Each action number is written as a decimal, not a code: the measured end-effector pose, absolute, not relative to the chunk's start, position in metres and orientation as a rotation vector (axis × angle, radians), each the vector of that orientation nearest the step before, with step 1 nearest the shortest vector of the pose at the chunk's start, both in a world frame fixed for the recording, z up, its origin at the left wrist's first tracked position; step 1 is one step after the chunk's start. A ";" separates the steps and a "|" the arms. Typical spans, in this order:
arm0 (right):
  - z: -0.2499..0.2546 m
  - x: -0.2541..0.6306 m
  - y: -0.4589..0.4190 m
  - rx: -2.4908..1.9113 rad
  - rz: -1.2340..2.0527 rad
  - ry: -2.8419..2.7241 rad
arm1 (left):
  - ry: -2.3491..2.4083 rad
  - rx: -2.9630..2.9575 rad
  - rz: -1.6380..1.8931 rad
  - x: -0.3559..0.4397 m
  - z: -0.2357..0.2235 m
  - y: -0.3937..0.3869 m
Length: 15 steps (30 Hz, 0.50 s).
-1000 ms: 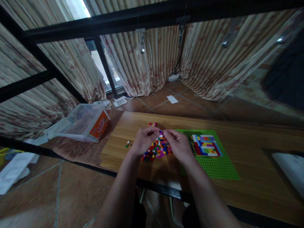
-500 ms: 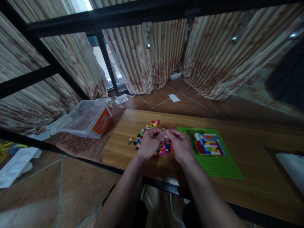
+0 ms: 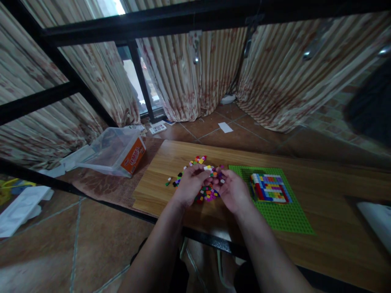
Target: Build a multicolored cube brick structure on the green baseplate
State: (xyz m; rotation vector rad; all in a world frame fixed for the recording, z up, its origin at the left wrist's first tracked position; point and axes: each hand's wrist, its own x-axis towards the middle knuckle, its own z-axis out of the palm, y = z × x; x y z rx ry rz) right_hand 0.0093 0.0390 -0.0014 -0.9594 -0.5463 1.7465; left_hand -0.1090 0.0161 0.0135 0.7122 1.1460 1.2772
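Over a scattered pile of small coloured building bricks (image 3: 209,194), my two hands are close together. My left hand (image 3: 190,185) is closed, thumb against fingers, on what looks like a small group of building bricks; the fingers partly hide it. Just to its right, my right hand (image 3: 232,189) has its palm turned partly up, fingers loosely curled and apart. A small white brick (image 3: 222,181) shows at its fingers; I cannot tell whether it is held. Right of my hands, a rectangular multicoloured brick build (image 3: 270,188) sits on a green baseplate (image 3: 285,217).
The bricks and baseplate lie on a long wooden table (image 3: 326,195). A clear plastic box (image 3: 106,152) with an orange label stands on a brown mat at left. A white object (image 3: 377,221) is at the right edge. Striped curtains (image 3: 177,77) hang behind a black frame.
My right hand has moved slightly away from my left and turned its palm upward, its fingers loosening from a pinch. The left hand stays closed over the pile.
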 end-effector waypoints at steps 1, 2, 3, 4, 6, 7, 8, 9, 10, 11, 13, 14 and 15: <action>-0.001 0.009 0.038 -0.969 1.754 -0.559 | 1.151 0.714 1.282 -0.110 0.013 0.016; 0.000 0.008 0.037 -0.979 1.764 -0.581 | 1.151 0.718 1.288 -0.111 0.012 0.016; 0.001 0.007 0.036 -0.986 1.768 -0.615 | 1.145 0.725 1.291 -0.111 0.012 0.017; 0.002 0.006 0.034 -0.985 1.765 -0.665 | 1.138 0.736 1.292 -0.111 0.011 0.017; 0.004 0.004 0.032 -0.998 1.747 -0.720 | 1.136 0.757 1.286 -0.111 0.010 0.017; 0.004 0.004 0.031 -1.017 1.740 -0.713 | 1.142 0.768 1.279 -0.111 0.009 0.017; 0.004 0.004 0.031 -1.037 1.736 -0.692 | 1.152 0.783 1.272 -0.111 0.009 0.018; 0.005 0.004 0.030 -1.050 1.740 -0.668 | 1.162 0.797 1.266 -0.111 0.009 0.018; 0.005 0.004 0.030 -1.055 1.750 -0.646 | 1.169 0.808 1.262 -0.111 0.009 0.018; 0.005 0.005 0.030 -1.053 1.761 -0.625 | 1.172 0.813 1.258 -0.111 0.009 0.017; 0.005 0.006 0.030 -1.035 1.783 -0.591 | 1.170 0.808 1.254 -0.111 0.010 0.017; 0.004 0.007 0.030 -1.027 1.795 -0.579 | 1.165 0.801 1.252 -0.111 0.012 0.016; 0.004 0.008 0.031 -1.018 1.804 -0.571 | 1.158 0.794 1.250 -0.111 0.013 0.016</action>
